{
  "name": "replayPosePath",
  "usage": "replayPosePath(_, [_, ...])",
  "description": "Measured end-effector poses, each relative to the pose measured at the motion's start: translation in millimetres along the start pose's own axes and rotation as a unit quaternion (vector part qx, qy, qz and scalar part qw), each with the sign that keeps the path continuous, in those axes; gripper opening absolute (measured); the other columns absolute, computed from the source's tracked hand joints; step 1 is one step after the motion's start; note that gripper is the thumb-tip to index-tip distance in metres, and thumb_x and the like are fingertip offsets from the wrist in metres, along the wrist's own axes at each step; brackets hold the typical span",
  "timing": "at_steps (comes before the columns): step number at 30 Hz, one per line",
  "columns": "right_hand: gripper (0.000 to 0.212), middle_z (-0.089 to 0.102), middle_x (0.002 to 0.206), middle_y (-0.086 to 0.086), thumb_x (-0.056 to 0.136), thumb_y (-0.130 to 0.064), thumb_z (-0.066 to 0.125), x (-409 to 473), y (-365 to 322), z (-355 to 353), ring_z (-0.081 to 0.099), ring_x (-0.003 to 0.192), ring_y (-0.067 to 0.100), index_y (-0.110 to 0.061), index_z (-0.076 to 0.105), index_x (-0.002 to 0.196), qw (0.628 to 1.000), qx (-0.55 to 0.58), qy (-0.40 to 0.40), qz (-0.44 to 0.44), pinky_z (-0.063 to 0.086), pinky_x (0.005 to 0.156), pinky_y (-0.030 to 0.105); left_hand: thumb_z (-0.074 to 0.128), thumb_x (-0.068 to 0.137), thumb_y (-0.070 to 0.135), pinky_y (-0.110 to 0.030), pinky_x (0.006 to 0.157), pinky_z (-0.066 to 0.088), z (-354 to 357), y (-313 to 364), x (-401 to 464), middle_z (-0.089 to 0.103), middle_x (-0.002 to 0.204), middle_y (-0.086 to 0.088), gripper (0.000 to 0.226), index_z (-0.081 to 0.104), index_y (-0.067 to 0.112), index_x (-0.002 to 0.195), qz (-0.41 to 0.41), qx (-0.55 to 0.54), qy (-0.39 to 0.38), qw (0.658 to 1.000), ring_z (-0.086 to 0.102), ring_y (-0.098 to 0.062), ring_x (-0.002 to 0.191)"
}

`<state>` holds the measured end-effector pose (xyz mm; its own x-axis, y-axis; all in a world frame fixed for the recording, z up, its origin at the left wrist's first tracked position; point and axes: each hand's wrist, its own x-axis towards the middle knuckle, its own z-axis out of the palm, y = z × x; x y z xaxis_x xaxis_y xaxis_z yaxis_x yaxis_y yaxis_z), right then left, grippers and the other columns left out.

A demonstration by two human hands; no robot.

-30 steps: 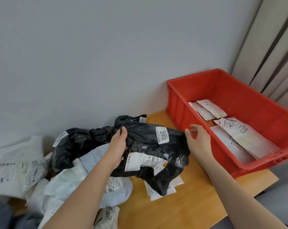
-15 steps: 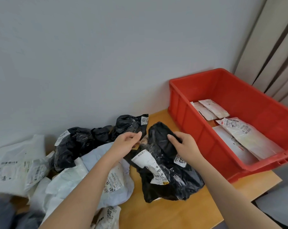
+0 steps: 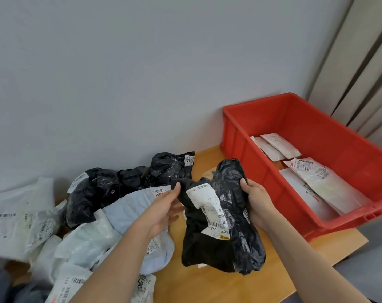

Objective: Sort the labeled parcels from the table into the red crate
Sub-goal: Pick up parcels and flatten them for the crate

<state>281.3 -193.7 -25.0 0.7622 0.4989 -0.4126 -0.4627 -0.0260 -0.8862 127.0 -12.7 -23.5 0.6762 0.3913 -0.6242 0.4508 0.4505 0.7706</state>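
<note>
Currently the black parcel point(image 3: 220, 226) hangs above the bench point(image 3: 218, 287), between the pile of parcels point(image 3: 80, 215) on the left and the red crate point(image 3: 312, 162) on the right. The right hand point(image 3: 256, 203) grips its upper right edge, thumb on the front face and fingers wrapped behind. The left hand point(image 3: 163, 212) pinches the upper left corner between thumb and fingers.

Handling assessment: the parcel is a soft poly bag; it sags and creases under its own weight, which suggests light, pliable contents. The glossy film is probably slippery, so a flat squeeze may slide. Take hold where the film bunches, near the top edge, and gather a fold into the grip. Avoid pulling on the white label point(image 3: 208, 209), which is wrinkled and appears to lift at one corner. No rigid edge is evident, so the lower half will probably swing during transfer. The crate already holds several flat white parcels point(image 3: 319, 182).
</note>
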Motion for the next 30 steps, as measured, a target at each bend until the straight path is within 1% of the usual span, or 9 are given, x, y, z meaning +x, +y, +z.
replayPosePath(3, [0.023,0.072,0.102,0.019,0.102,-0.014,0.046,1.1,0.5,-1.0,0.071,0.086,0.028,-0.004,0.066,0.101,1.000,-0.001,0.003,0.010,0.055,0.082,0.039,0.057,0.095,0.038,-0.029,0.074,0.051,7.3,4.2,-2.9,0.073,0.081,0.004,0.032,0.065,0.014,0.114,0.023,-0.029,-0.006,0.999,0.067,-0.011,0.068])
replayPosePath(5, [0.024,0.072,0.105,0.017,0.100,-0.021,0.050,2.3,0.6,-1.5,0.071,0.092,0.026,-0.006,0.067,0.103,1.000,0.005,0.004,0.003,0.053,0.088,0.041,0.057,0.096,0.033,-0.027,0.070,0.049,8.2,5.7,-3.1,0.073,0.080,0.004,0.030,0.065,0.012,0.116,0.033,-0.023,-0.002,0.999,0.067,-0.008,0.063])
replayPosePath(7, [0.033,0.073,0.107,0.010,0.096,-0.038,0.055,3.3,1.0,-1.9,0.069,0.102,0.024,-0.011,0.070,0.108,1.000,-0.014,-0.007,-0.011,0.050,0.096,0.042,0.058,0.096,0.032,-0.027,0.072,0.049,7.5,6.5,-1.7,0.074,0.084,0.004,0.029,0.066,0.013,0.116,0.045,-0.020,0.003,0.999,0.068,-0.007,0.066])
replayPosePath(9, [0.037,0.074,0.105,0.005,0.093,-0.045,0.059,1.5,-0.4,-0.3,0.069,0.101,0.020,-0.013,0.072,0.105,0.999,-0.031,-0.008,-0.037,0.050,0.093,0.037,0.058,0.096,0.030,-0.026,0.072,0.049,5.3,6.8,0.3,0.075,0.086,0.004,0.027,0.067,0.013,0.115,0.058,-0.020,0.011,0.998,0.069,-0.006,0.068])
replayPosePath(13, [0.026,0.074,0.088,0.006,0.094,-0.033,0.062,0.7,-2.2,3.0,0.070,0.085,0.019,-0.010,0.072,0.085,0.993,-0.045,0.026,-0.106,0.054,0.076,0.030,0.055,0.098,0.031,-0.025,0.072,0.049,-0.4,7.2,2.7,0.075,0.092,0.003,0.028,0.069,0.013,0.114,0.071,-0.039,0.028,0.996,0.065,-0.012,0.081])
replayPosePath(17, [0.028,0.072,0.084,0.008,0.095,-0.029,0.060,3.6,1.0,2.9,0.066,0.078,0.014,-0.004,0.070,0.086,0.986,-0.061,0.073,-0.137,0.053,0.066,0.021,0.051,0.100,0.031,-0.028,0.073,0.049,-7.8,6.2,4.5,0.074,0.099,-0.002,0.029,0.069,0.014,0.114,0.080,-0.063,0.062,0.993,0.064,-0.018,0.089])
replayPosePath(25, [0.029,0.065,0.084,0.015,0.099,-0.032,0.054,13.4,10.5,-3.6,0.055,0.077,0.021,-0.009,0.066,0.085,0.975,-0.102,0.135,-0.143,0.043,0.070,0.036,0.048,0.101,0.035,-0.035,0.085,0.053,-25.6,5.3,14.1,0.071,0.111,-0.004,0.030,0.064,0.016,0.119,0.087,-0.102,0.136,0.981,0.065,-0.023,0.103])
replayPosePath(28, [0.031,0.063,0.095,0.025,0.101,-0.033,0.048,18.5,16.2,-3.3,0.055,0.079,0.038,-0.007,0.061,0.091,0.968,-0.142,0.141,-0.149,0.047,0.070,0.041,0.047,0.101,0.035,-0.038,0.095,0.052,-28.0,3.8,18.5,0.072,0.111,-0.003,0.031,0.065,0.014,0.117,0.091,-0.103,0.149,0.979,0.066,-0.022,0.104])
replayPosePath(30, [0.032,0.061,0.089,0.024,0.102,-0.033,0.045,19.6,18.7,-1.9,0.054,0.076,0.034,-0.005,0.058,0.092,0.964,-0.159,0.147,-0.154,0.046,0.069,0.041,0.047,0.101,0.036,-0.041,0.099,0.051,-27.1,4.0,19.8,0.072,0.112,-0.004,0.033,0.067,0.013,0.114,0.096,-0.116,0.146,0.978,0.066,-0.021,0.106])
